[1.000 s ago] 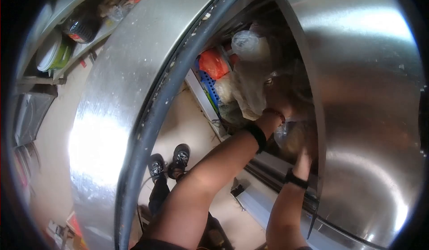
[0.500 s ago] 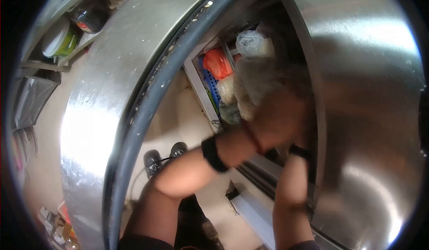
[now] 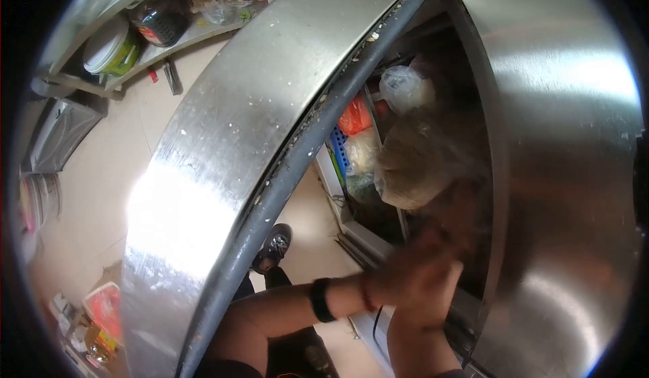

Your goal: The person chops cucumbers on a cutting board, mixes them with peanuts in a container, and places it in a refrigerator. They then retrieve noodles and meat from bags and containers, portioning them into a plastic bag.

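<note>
That cloudy plastic bag (image 3: 409,172) sits inside the steel cabinet (image 3: 561,175) just beyond the blurred left hand (image 3: 419,266), which crosses over the right forearm (image 3: 420,334), and honestly I can't tell if either hand's gripping anything.

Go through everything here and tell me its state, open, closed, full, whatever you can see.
Steel door: open.
Door gasket: dirty.
Large plastic bag: filled; whether tied, unclear.
Red bag inside the fridge: filled.
White-and-green tub: lid on.
Left hand: blurred, grip unclear.
Right hand: blurred, partly covered, grip unclear.
</note>
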Demonstrator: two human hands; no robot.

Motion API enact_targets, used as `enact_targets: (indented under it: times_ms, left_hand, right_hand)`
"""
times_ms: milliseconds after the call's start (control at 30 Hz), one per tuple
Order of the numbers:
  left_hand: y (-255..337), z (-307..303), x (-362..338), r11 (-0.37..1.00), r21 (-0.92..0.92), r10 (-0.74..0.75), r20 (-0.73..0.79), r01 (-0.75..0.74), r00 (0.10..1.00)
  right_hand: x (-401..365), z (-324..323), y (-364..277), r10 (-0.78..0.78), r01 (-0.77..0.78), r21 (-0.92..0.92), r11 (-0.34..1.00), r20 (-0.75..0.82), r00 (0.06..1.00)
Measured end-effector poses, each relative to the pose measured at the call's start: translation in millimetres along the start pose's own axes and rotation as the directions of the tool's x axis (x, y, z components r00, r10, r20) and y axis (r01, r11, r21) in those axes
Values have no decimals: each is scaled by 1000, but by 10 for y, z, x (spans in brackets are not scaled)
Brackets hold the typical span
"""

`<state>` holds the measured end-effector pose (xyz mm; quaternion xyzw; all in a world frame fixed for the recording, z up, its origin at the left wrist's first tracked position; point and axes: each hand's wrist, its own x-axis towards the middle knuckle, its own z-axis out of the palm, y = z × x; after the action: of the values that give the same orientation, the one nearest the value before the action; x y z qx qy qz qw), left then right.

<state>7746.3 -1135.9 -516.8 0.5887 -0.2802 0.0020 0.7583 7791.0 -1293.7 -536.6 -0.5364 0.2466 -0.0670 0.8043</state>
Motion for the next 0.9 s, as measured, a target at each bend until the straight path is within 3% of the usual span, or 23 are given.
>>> enact_targets:
  times_ms: [33, 67, 100, 133, 167, 200, 233, 267, 300, 333, 367, 500, 600, 667, 733, 767, 833, 867, 900]
  left_hand:
    - [-122, -219, -25, 971, 114, -193, -153, 211, 969]
    - [-322, -347, -55, 886, 189, -352, -322, 424, 879]
    - [-813, -176, -220, 822, -202, -570, -325, 533, 755]
    - [-1218, 3, -325, 620, -559, -754, -231, 550, 615]
    - [-1151, 11, -211, 622, -558, -752, -233, 549, 616]
    - [-990, -13, -53, 909, -115, -418, -229, 402, 879]
    - [-915, -4, 70, 946, 318, -60, -33, 68, 998]
    - [-991, 129, 179, 945, 320, -58, -34, 66, 998]
    - [-1107, 332, 313, 841, -431, -401, -89, 328, 912]
    - [-1190, 454, 425, 208, -923, -645, 119, 323, 755]
    - [-1296, 475, 588, 55, -942, -666, 213, 332, 715]
    - [-1622, 341, 1214, 238, -770, -579, 377, 592, 723]
    - [-1722, 213, 1345, 327, -649, -580, 436, 687, 688]
    - [-1656, 145, 1271, 336, -625, -593, 441, 705, 673]
    - [-1473, 108, 1037, 170, -794, -663, 346, 584, 664]
    - [-1345, 54, 903, 173, -787, -668, 348, 592, 658]
    - [-986, -87, 622, 718, -560, -461, 62, 413, 885]
    - [-726, -163, 527, 719, -550, -465, 74, 425, 882]
    - [-406, -237, 466, 676, -601, -538, -8, 426, 843]
  right_hand:
    - [10, -31, -23, -10, 10, 3, 1000, 3, 1000]
    - [46, -61, -88, -21, 21, -2, 1000, 3, 1000]
    - [32, -122, -133, -40, 40, -19, 999, -13, 999]
    - [31, -159, -188, -55, 54, -24, 998, -22, 998]
    - [27, -199, -237, -68, 67, -29, 997, -28, 997]
    - [47, -227, -268, -85, 83, -37, 996, -37, 996]
    - [70, -262, -296, -100, 98, -41, 994, -45, 994]
    - [118, -292, -320, -114, 111, -48, 993, -52, 992]
    - [195, -322, -356, -134, 130, -56, 990, -61, 989]
    - [274, -335, -358, -142, 138, -61, 988, -66, 988]
    - [351, -349, -353, -156, 152, -62, 987, -70, 985]
    - [743, -355, -288, -200, 193, -84, 978, -93, 975]
    - [986, -343, -249, -220, 209, -97, 973, -120, 968]
    - [1063, -325, -211, -222, 209, -102, 973, -137, 965]
    - [1052, -344, -166, -220, 207, -99, 973, -154, 963]
    - [1074, -352, -147, -217, 201, -107, 974, -172, 961]
    - [1029, -360, -92, -199, 177, -119, 977, -209, 957]
    - [981, -351, -44, -188, 161, -130, 978, -233, 954]
    - [940, -330, -23, -176, 141, -150, 979, -254, 951]
